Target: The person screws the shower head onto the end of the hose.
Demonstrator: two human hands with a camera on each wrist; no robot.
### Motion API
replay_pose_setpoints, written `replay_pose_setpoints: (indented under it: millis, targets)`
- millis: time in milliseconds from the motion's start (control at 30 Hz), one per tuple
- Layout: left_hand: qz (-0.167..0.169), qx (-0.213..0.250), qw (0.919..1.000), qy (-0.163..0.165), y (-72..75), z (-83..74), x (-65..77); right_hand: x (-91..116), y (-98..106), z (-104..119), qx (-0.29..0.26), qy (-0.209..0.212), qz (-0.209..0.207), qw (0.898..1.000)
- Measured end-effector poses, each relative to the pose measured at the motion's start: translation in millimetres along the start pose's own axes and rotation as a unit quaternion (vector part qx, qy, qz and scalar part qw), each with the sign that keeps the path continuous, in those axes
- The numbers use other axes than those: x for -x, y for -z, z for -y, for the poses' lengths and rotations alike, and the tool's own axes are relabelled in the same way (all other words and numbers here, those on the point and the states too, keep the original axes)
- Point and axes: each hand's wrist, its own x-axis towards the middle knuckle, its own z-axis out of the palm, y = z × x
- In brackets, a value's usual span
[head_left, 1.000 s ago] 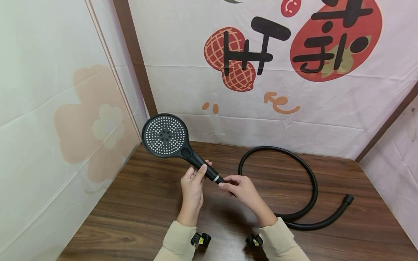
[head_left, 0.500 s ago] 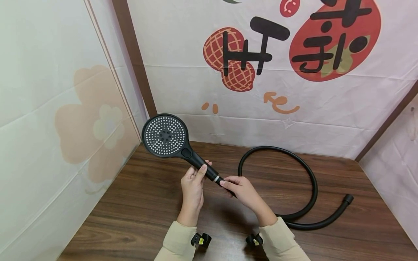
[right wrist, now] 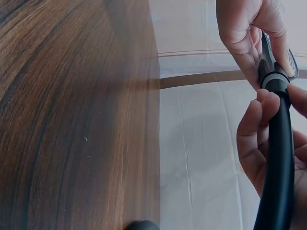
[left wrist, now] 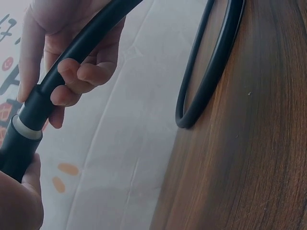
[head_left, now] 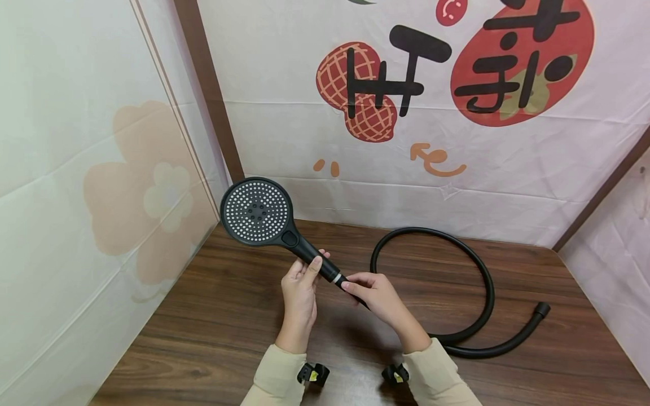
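A black handheld shower head, its dotted spray face toward the head camera, is tilted up to the left above the table. My left hand grips its handle, thumb on top. At the handle's lower end, my right hand pinches the end fitting of a black shower hose between thumb and fingers. The left wrist view shows the hose fitting in line with the handle, a pale ring showing between them. In the right wrist view the hose bends down from my fingertips.
The hose loops across the brown wooden table to the right, its other end fitting lying near the right side. A printed cloth wall stands behind the table, and another at the left.
My right thumb and fingers shift slightly around the hose fitting. The shower head and my left hand stay in place.
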Motion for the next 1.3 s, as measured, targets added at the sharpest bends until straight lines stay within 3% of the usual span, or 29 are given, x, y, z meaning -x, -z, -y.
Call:
replay_pose_setpoints:
  millis: [600, 1300]
  targets:
    - [0.002, -0.003, 1.0000, 0.003, -0.6, 0.1, 0.4, -0.2, -3.5, -0.7, -0.051, -0.013, -0.042, 0.998]
    - [-0.003, 0.001, 1.0000, -0.005, -1.8, 1.7, -0.8, 0.3, -2.7, 2.1, -0.043, 0.009, -0.026, 0.999]
